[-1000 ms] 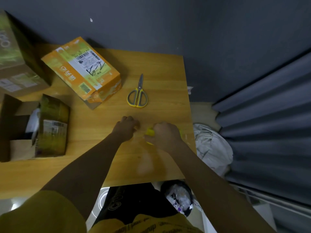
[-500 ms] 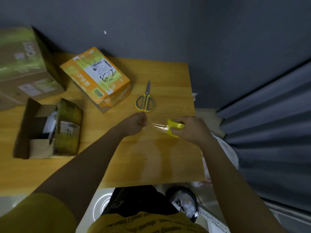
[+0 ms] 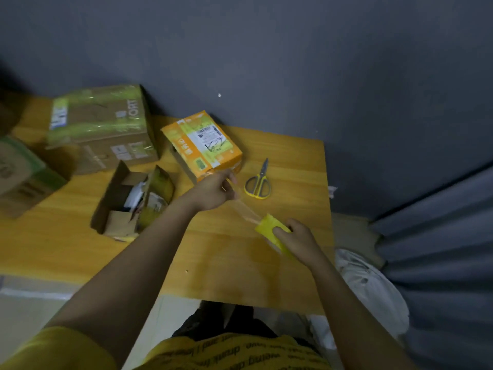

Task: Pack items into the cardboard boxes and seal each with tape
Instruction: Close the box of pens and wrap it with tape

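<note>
My right hand (image 3: 300, 240) grips a yellow tape roll (image 3: 268, 228) above the right part of the wooden table (image 3: 226, 268). My left hand (image 3: 213, 192) pinches the free end of a clear tape strip (image 3: 246, 209) stretched between both hands. An open cardboard box (image 3: 130, 201) with white items inside lies to the left of my left arm. A closed orange box (image 3: 202, 144) with a shipping label sits just behind my left hand.
Yellow-handled scissors (image 3: 258, 182) lie right of the orange box. A large brown box (image 3: 102, 129) stands at the back left, another box (image 3: 18, 169) at the far left edge. Grey wall behind, pleated grey curtain (image 3: 440, 236) and a white bag (image 3: 373, 289) on the right.
The left hand has pulled the tape end up and to the left, away from the roll, so the strip is longer. The view has swung left, showing more boxes.
</note>
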`<state>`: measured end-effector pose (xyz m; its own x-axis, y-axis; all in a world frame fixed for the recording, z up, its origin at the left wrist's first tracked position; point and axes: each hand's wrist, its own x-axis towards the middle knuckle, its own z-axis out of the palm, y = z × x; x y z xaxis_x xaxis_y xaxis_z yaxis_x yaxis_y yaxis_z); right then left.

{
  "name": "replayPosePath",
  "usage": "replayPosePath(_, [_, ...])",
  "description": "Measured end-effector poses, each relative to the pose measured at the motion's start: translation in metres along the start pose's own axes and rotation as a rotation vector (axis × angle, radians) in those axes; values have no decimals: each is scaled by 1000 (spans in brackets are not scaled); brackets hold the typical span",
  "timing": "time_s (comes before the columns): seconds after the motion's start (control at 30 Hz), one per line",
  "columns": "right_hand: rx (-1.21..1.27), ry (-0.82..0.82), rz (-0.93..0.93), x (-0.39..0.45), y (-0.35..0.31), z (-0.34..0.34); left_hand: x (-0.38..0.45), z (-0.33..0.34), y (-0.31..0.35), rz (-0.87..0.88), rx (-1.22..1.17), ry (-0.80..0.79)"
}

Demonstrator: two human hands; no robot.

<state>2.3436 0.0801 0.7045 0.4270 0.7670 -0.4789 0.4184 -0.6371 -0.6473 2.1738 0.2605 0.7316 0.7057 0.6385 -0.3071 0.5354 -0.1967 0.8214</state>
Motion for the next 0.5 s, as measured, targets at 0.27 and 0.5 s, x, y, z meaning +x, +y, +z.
replayPosePath(0.27, [19,-126,23,5,-37,71,-56,-40,-22,11,11,187])
replayPosePath(0.5, [49,-172,-22,-7,-88,125,-92,-92,-63,5,-1,205])
